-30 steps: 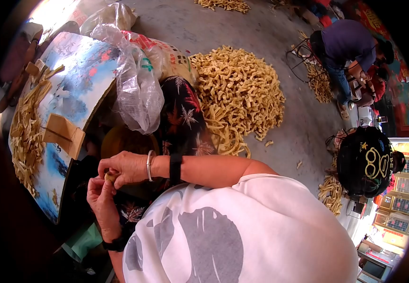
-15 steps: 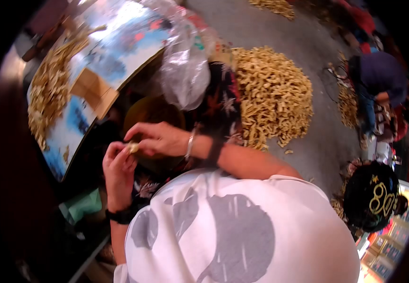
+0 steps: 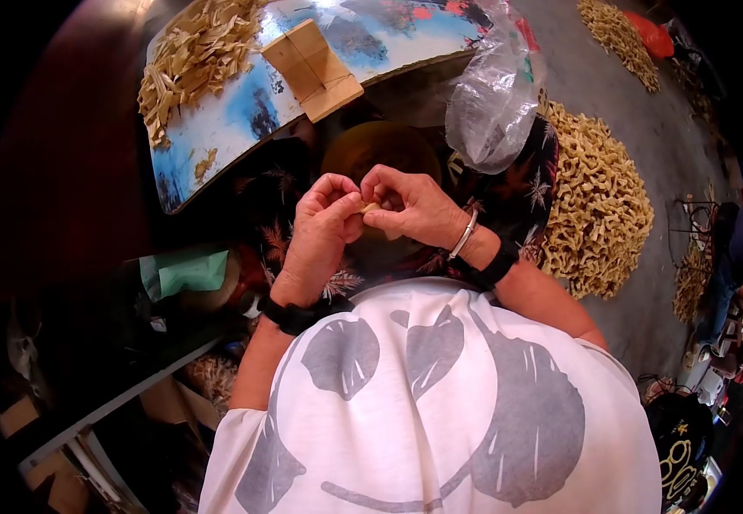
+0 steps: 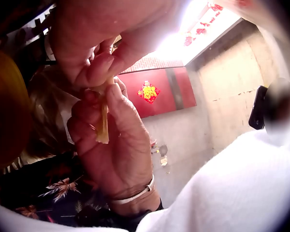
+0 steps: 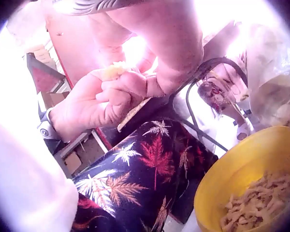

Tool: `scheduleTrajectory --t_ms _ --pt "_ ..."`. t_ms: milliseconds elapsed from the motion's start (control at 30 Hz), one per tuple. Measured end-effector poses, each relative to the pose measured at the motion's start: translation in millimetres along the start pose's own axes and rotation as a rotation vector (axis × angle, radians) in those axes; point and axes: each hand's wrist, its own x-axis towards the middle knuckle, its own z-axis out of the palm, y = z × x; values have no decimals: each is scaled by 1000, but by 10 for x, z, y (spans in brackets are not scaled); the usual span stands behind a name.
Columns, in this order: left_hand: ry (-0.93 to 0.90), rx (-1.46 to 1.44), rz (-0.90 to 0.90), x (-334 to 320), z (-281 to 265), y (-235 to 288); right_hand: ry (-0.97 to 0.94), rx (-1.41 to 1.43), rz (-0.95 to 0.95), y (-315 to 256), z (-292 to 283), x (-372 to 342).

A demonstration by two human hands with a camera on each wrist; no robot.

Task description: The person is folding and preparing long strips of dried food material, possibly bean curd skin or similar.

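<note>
Over the lap, my left hand (image 3: 313,240) pinches a pale yellow strip (image 4: 103,126) between thumb and fingers. My right hand (image 3: 419,210), with a silver bangle at the wrist, pinches the same strip close beside it, fingertips nearly meeting. One end of the strip hangs down along the right palm in the left wrist view. Fingers hide most of its middle; a short bit shows at the left fingertips in the right wrist view. Below the hands stands a yellow tub (image 5: 241,153) with several short pale pieces (image 5: 258,200) inside.
A blue-and-white painted board (image 3: 217,146) ahead bears a heap of flat strips (image 3: 200,64) and a bent wooden piece (image 3: 307,73). A clear plastic bag (image 3: 491,116) hangs at its right. On the floor lies a big pile of knotted pieces (image 3: 599,210). Leaf-print cloth (image 5: 150,164) covers the legs.
The head view has swung, so board and pile sit further right. Half a second ago the right fingers were spread apart from the piece in the left hand; now both hands pinch a strip.
</note>
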Motion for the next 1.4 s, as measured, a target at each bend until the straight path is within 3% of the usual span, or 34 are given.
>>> scheduleTrajectory --t_ms 167,367,667,800,833,1000,1100,1400 --pt "-9 13 18 -5 -74 9 43 -137 -97 -3 58 46" --pt "43 120 87 -13 -21 61 162 -47 -23 -81 186 43" --pt "-36 19 72 -51 -92 5 115 -196 -101 -34 160 -66" --pt "48 -76 151 35 -23 53 194 140 73 72 145 -13" --pt "-24 -38 191 72 -118 68 208 216 113 35 137 -10" --pt "-39 358 177 -32 8 -13 201 408 149 79 86 7" --pt "-37 373 142 -38 32 -91 379 -164 -140 102 119 23" --pt "17 492 149 -32 55 -151 427 -415 -359 26 125 79"
